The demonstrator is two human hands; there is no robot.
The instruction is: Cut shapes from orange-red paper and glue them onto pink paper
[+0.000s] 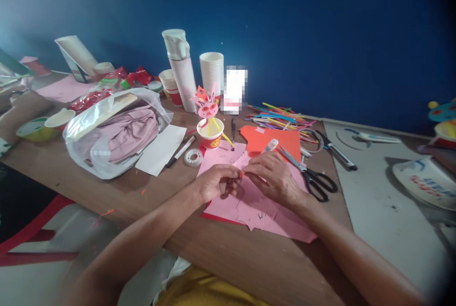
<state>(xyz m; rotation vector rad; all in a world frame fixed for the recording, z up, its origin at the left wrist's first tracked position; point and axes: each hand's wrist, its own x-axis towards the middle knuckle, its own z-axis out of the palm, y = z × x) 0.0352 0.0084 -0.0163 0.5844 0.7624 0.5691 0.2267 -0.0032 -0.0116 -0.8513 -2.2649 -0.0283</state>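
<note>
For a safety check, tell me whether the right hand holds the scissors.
No, the scissors lie beside the right hand, outside its grasp.

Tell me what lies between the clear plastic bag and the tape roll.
The head view shows a white sheet and, nearer the tape roll, a marker.

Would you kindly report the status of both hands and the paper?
Left hand pinching small orange-red scrap. Right hand at the same scrap. Pink paper spread beneath both hands. Scissors beside right hand.
</note>
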